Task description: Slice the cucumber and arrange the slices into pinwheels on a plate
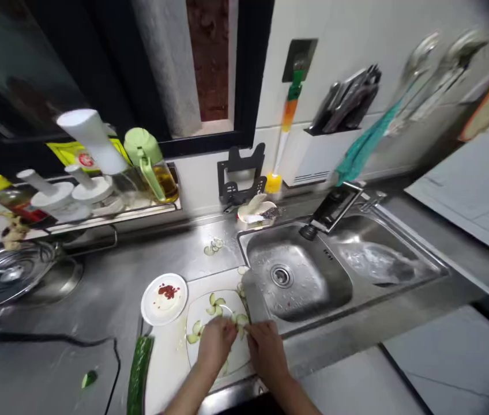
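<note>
My left hand (217, 341) and my right hand (267, 349) meet over a white square plate (196, 314). Both have bent, closed fingers, pinching at pale green cucumber slices (241, 319) between them; blur hides the exact grip. More curved cucumber slices (215, 305) lie on the plate in small fan-like groups. Under the plate is a white cutting board (164, 357). A broad knife blade (256, 295) lies along its right side, beside several cut slices. Left of my hands, a round white plate (151, 300) carries chopped red bits (169, 291). A whole cucumber (139, 374) rests at the board's left edge.
To the right is a steel double sink (300, 288) with a faucet (331, 207). Thin slices (214, 246) and a cucumber end (89, 378) lie on the counter. A black cable (75, 341) crosses the left side. A condiment shelf (140, 210) stands behind, pot lids (11, 274) at left.
</note>
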Available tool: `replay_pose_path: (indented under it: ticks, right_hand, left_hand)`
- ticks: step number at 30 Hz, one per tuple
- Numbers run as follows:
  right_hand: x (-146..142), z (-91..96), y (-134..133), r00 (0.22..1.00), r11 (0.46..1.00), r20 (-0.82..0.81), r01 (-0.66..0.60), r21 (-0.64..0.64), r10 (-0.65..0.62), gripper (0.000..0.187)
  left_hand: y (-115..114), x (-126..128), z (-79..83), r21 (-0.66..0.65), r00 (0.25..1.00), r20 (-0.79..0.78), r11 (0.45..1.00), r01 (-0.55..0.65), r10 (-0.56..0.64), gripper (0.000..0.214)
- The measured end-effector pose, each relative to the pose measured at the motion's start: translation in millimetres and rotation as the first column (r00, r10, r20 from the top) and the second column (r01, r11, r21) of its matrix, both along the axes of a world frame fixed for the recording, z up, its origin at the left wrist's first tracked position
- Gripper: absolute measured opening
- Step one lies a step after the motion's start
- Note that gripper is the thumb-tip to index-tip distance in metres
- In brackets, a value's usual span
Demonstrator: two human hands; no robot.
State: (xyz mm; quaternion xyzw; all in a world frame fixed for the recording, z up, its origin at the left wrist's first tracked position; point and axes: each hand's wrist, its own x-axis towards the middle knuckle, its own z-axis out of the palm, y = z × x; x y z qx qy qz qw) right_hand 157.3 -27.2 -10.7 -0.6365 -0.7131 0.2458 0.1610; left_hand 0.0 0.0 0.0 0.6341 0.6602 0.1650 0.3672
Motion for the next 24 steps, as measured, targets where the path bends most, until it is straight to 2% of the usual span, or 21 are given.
replay_pose_path:
  ticks: [9, 18, 24]
  right_hand:
    - [-6, -0.8, 4, 0.999, 0.999, 0.03, -0.039, 0.035, 0.038, 0.03]
    - [-11, -4.0, 10, 0.998, 0.998, 0.025, -0.065, 0.016, 0.065, 0.031]
    - [-12, -1.9, 14, 0.993, 0.997, 0.09, -0.069, -0.036, 0.072, 0.028]
  left_hand:
    - [-1, 11, -8.9, -0.058, 0.994, 0.009, 0.993, -0.107, 0.107, 0.02]
    - [1, 13, -11.8, -0.077, 0.99, -0.01, 0.987, -0.142, 0.142, 0.022]
    - [0, 11, -14.3, -0.079, 0.99, -0.008, 0.987, -0.138, 0.138, 0.019]
